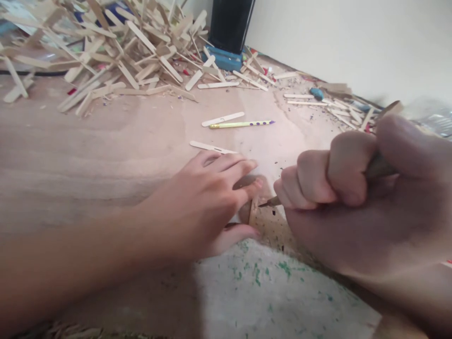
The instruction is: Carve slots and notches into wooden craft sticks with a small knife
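My left hand (212, 202) reaches in from the left, its thumb and index finger pinning a short piece of wooden craft stick (253, 212) against the table. My right hand (339, 188) is a fist wrapped round a pointed tool (271, 202). Its narrow dark tip sticks out below the little finger and is at the stick's right side; whether it touches cannot be made out. Most of the tool is hidden in the fist. Just beyond my left fingers lies a craft stick with a dark slot (213, 147).
A yellow-green pencil (243, 124) lies beside another craft stick (222, 118). Heaped craft sticks (141, 52) cover the back left, near a black object on a blue base (224, 57). More sticks and a small blue object (317, 93) lie along the white wall (353, 42).
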Demonstrator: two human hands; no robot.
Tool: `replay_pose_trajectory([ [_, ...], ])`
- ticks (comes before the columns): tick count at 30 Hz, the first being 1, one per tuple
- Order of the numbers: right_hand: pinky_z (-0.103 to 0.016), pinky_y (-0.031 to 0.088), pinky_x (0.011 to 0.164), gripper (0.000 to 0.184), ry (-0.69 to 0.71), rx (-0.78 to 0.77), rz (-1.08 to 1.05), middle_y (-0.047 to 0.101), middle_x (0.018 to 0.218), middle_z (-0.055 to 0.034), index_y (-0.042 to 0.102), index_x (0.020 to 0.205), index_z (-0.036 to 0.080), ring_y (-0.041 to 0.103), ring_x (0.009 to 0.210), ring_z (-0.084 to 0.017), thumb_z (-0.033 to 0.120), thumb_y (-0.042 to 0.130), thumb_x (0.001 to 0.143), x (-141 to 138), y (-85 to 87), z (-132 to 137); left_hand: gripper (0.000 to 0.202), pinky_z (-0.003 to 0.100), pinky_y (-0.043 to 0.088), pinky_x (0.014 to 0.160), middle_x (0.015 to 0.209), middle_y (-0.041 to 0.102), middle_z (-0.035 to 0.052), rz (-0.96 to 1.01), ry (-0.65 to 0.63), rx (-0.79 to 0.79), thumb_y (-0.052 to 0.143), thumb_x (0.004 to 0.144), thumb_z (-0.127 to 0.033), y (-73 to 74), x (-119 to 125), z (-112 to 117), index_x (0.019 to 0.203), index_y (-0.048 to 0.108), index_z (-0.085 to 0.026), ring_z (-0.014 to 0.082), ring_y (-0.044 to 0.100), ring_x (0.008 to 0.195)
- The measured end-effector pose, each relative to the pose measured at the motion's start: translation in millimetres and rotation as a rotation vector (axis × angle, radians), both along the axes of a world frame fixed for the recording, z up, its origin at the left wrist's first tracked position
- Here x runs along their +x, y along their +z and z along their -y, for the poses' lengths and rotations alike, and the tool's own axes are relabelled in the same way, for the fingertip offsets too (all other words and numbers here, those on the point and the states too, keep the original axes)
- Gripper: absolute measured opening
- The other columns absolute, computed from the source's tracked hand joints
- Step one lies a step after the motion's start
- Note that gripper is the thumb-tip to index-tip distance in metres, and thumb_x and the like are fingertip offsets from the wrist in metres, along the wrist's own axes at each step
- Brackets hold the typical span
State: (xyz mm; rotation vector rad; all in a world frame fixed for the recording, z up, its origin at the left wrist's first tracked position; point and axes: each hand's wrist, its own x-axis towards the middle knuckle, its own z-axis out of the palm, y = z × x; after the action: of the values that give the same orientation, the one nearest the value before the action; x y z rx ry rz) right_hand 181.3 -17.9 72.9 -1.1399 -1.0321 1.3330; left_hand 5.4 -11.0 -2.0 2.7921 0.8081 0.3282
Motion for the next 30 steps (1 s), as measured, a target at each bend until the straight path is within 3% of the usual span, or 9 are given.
replay_pose_trajectory([
  [5, -0.036, 0.022, 0.046, 0.064, 0.054, 0.048, -0.044, 0.013, 0.044, 0.0032, 0.033, 0.052, 0.018, 0.022, 0.041, -0.011, 0.038, 0.076, 0.095, 4.1, -5.1, 6.0, 0.059, 0.058, 0.045, 0.121, 0.16, 0.06, 0.0201, 0.006, -0.006, 0.017, 0.069, 0.103, -0.061, -1.4, 0.3, 0.5, 0.144, 0.068, -0.02, 0.0393, 0.057, 0.146],
  [11, -0.034, 0.022, 0.047, 0.075, 0.067, -0.01, -0.03, 0.013, 0.045, 0.0032, 0.019, 0.051, 0.016, 0.023, 0.044, -0.009, 0.034, 0.077, 0.095, 1.9, -8.4, 10.3, 0.061, 0.059, 0.043, 0.124, 0.161, 0.059, 0.018, 0.012, -0.001, -0.001, 0.071, 0.101, -0.061, -3.4, 0.8, 0.7, 0.148, 0.068, -0.021, 0.0394, 0.056, 0.148],
  [19, -0.031, 0.02, 0.042, 0.082, 0.02, -0.06, -0.016, 0.009, 0.042, 0.0026, 0.018, 0.045, 0.014, 0.019, 0.04, -0.008, 0.036, 0.073, 0.101, -0.1, -8.9, 6.2, 0.061, 0.062, 0.043, 0.125, 0.164, 0.058, 0.0186, 0.024, 0.0, -0.012, 0.069, 0.103, -0.061, -3.2, 0.7, 0.1, 0.148, 0.068, -0.019, 0.0399, 0.055, 0.15],
  [30, -0.034, 0.021, 0.046, 0.068, 0.102, 0.041, -0.026, 0.014, 0.048, 0.0037, 0.026, 0.053, 0.016, 0.02, 0.045, -0.009, 0.032, 0.079, 0.093, 4.5, -13.5, 8.8, 0.056, 0.061, 0.046, 0.123, 0.155, 0.064, 0.0194, 0.084, -0.004, -0.01, 0.076, 0.099, -0.058, -4.7, 0.8, 0.4, 0.137, 0.073, -0.018, 0.0399, 0.059, 0.146],
])
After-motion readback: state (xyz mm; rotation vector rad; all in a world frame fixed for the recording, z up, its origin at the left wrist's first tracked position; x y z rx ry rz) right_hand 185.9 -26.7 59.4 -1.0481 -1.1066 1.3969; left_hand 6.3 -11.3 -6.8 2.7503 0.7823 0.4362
